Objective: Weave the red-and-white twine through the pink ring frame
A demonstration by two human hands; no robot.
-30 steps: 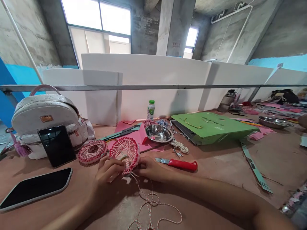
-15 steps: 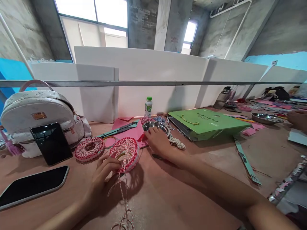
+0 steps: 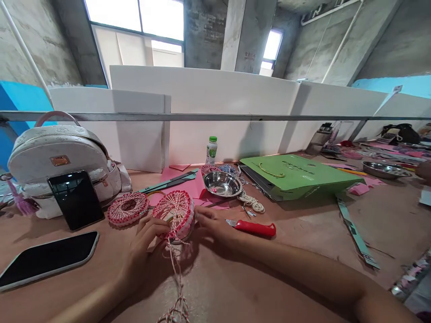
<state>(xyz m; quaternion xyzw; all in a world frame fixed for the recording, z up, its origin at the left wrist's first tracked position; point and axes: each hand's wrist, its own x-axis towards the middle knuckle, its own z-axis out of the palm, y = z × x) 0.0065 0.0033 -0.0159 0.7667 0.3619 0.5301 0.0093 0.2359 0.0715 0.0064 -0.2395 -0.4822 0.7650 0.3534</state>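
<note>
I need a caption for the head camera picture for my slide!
Left hand and right hand hold a pink string ring beside a red-handled knife.

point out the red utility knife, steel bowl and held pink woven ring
red utility knife (image 3: 255, 228), head view, on the handle
steel bowl (image 3: 209, 181), head view, on the inner wall
held pink woven ring (image 3: 186, 211), head view, on the rim

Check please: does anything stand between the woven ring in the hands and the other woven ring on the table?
Nothing visible does. The pink-and-white woven ring, held by the left hand and touched by the right hand, sits just beside the second woven ring, with only a narrow gap between them.
</note>
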